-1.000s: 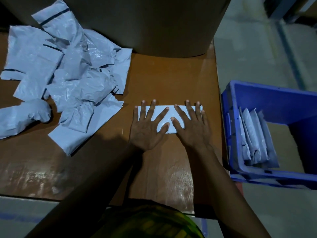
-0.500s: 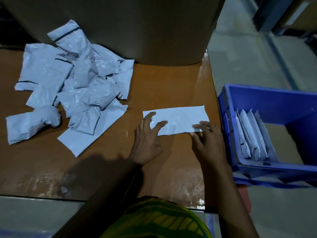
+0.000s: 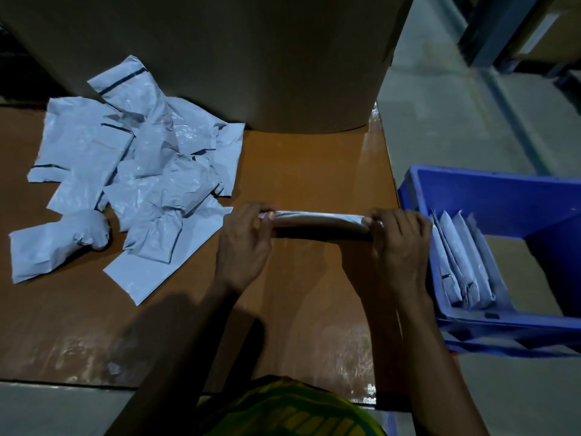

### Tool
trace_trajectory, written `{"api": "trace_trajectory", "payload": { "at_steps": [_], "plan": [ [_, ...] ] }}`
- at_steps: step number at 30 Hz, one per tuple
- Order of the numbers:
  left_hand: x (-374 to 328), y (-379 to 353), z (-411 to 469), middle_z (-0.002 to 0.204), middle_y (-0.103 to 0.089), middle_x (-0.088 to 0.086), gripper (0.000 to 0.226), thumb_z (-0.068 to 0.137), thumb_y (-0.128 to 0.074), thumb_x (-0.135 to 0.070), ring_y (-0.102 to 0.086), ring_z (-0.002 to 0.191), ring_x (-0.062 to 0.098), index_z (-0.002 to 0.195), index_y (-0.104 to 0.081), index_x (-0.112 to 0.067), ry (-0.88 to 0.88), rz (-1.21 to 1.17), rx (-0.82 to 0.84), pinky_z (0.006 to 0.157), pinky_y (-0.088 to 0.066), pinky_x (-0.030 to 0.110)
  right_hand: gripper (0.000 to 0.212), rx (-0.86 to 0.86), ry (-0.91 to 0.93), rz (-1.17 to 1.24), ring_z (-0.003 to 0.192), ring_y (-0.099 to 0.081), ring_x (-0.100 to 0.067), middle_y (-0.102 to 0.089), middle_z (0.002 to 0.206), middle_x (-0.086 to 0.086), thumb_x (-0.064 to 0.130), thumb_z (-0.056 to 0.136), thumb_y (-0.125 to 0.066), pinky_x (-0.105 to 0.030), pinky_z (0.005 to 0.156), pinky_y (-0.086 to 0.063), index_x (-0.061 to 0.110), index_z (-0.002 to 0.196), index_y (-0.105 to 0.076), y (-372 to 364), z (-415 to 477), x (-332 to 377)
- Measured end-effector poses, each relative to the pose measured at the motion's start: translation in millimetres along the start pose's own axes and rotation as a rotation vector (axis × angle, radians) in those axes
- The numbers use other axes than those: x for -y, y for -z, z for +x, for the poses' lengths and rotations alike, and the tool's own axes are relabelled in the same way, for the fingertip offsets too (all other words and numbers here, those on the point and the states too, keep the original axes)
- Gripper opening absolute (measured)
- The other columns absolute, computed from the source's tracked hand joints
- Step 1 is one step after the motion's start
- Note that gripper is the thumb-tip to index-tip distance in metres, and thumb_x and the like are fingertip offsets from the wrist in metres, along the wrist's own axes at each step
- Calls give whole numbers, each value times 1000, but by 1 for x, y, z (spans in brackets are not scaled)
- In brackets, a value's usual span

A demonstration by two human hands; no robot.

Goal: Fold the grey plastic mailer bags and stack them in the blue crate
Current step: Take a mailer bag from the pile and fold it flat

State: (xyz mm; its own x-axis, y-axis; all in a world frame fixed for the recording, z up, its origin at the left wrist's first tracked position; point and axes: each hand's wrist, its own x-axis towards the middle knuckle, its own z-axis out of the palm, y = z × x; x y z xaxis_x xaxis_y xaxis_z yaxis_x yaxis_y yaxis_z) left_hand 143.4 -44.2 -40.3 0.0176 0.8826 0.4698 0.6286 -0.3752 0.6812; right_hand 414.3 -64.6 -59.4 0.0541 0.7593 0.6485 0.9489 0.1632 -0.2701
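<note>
A grey mailer bag [image 3: 319, 222], folded into a long narrow strip, is lifted just above the brown table [image 3: 308, 171]. My left hand [image 3: 243, 243] pinches its left end and my right hand [image 3: 397, 243] pinches its right end. A loose pile of crumpled grey mailer bags [image 3: 132, 187] lies on the table's left half. The blue crate [image 3: 490, 196] stands to the right of the table, lower down, with several folded bags [image 3: 462, 262] standing on edge along its left wall.
A large brown cardboard box [image 3: 220, 58] stands at the back of the table, right behind the pile. The table's right edge runs close beside the crate. Grey floor lies beyond, with blue shelving posts [image 3: 490, 29] at the top right.
Both hands were pressing the bag flat on the table. They then moved to its near edge, and now they hold it by its ends, folded narrower and raised off the surface.
</note>
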Motion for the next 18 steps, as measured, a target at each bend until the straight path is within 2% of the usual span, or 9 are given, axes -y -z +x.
{"api": "trace_trajectory", "payload": {
  "at_steps": [2, 3, 6, 8, 11, 12, 14, 16, 18],
  "plan": [
    [-13, 8, 15, 92, -67, -2, 13, 104, -62, -19, -59, 81, 8, 116, -66, -18, 122, -116, -11, 74, -49, 26, 20, -16, 8, -6, 88, -60, -28, -69, 94, -6, 24, 107, -53, -44, 93, -37, 11, 103, -68, 9, 24, 0],
    [-14, 8, 21, 84, -63, 3, 16, 102, -64, -20, -57, 73, 9, 118, -64, -20, 193, -178, -1, 68, -48, 25, 20, 40, -8, -7, 86, -60, -28, -70, 92, -6, 26, 107, -54, -42, 91, -35, 12, 103, -68, 10, 35, -2],
    [5, -7, 34, 80, -61, 3, 24, 97, -70, -23, -58, 68, 6, 119, -61, -24, 361, -225, 69, 66, -50, 30, 23, 352, -100, 30, 86, -64, -33, -71, 89, -8, 33, 106, -57, -39, 83, -33, 14, 103, -70, -7, 58, -18],
    [21, -21, 32, 97, -66, 0, 30, 98, -68, -30, -65, 84, 8, 126, -59, -23, 389, -115, 155, 78, -56, 37, 24, 467, -120, 9, 98, -64, -34, -70, 100, -8, 36, 105, -56, -43, 87, -38, 17, 106, -71, -20, 56, -25],
    [32, -41, 15, 135, -62, 8, 47, 103, -50, -44, -60, 122, 25, 140, -55, -16, 184, 141, 219, 102, -51, 50, 30, 456, -113, 35, 114, -59, -30, -67, 119, -5, 39, 105, -50, -49, 102, -40, 19, 115, -70, -32, 33, -18],
    [31, -48, 7, 144, -58, 9, 51, 105, -43, -45, -54, 134, 29, 144, -54, -15, 118, 191, 234, 110, -44, 52, 35, 459, -112, 50, 120, -57, -30, -65, 127, -5, 42, 105, -45, -50, 106, -39, 20, 120, -69, -36, 22, -13],
    [26, -66, -9, 163, -38, 8, 57, 108, -31, -47, -28, 154, 27, 155, -43, -17, 23, 269, 312, 126, -22, 50, 45, 503, -122, 47, 140, -45, -27, -54, 149, -4, 48, 106, -39, -52, 118, -31, 23, 137, -61, -45, 1, -2],
    [19, -84, -23, 173, -11, 4, 60, 111, -27, -45, -1, 160, 21, 164, -22, -18, -53, 318, 407, 130, -3, 43, 53, 566, -146, 65, 155, -23, -21, -34, 165, 1, 53, 107, -32, -50, 125, -16, 30, 153, -46, -51, -17, 5],
    [18, -98, -33, 173, 3, 2, 63, 112, -29, -43, 10, 159, 20, 166, -8, -16, -113, 358, 462, 129, 0, 44, 57, 595, -143, 71, 159, -4, -15, -18, 171, 6, 56, 108, -27, -47, 128, -5, 35, 161, -30, -54, -28, 6]
  ]
}}
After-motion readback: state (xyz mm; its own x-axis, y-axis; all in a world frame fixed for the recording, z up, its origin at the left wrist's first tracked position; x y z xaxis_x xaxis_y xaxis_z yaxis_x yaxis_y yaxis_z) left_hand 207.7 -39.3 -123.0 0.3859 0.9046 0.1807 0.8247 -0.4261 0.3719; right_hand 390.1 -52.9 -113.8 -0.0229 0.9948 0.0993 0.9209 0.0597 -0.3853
